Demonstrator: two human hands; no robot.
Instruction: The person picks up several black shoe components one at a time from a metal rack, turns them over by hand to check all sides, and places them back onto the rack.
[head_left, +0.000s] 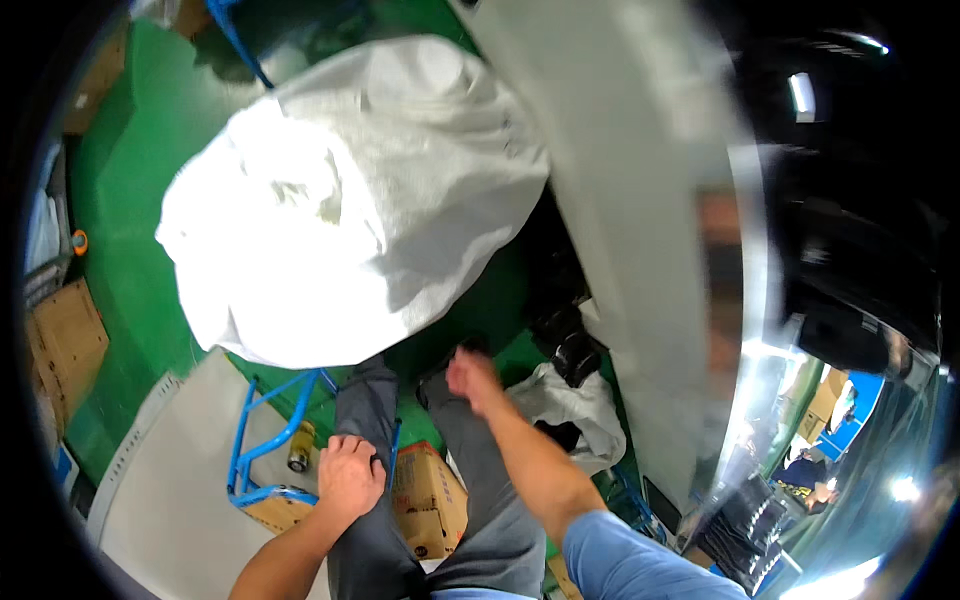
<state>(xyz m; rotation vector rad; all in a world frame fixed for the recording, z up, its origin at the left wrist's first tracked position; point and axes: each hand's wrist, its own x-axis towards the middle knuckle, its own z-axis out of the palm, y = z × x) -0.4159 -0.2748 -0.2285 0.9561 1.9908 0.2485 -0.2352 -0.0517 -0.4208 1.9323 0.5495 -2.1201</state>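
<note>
My left hand lies on my left leg in its dark grey trousers, fingers resting over the cloth and nothing in them. Over my right leg, near the knee, hovers my right hand; motion smears its fingers, so I cannot make out their pose or any small thing in them. Beyond both hands a large, bulging white woven sack fills the far middle, its left side washed out by glare. Between my legs stands a brown cardboard box with an orange-red edge.
A blue metal frame and a yellowish can are left of my leg, beside a pale grey panel. A long grey surface runs along the right. Under it lies a smaller white bag. Cardboard boxes line the far left.
</note>
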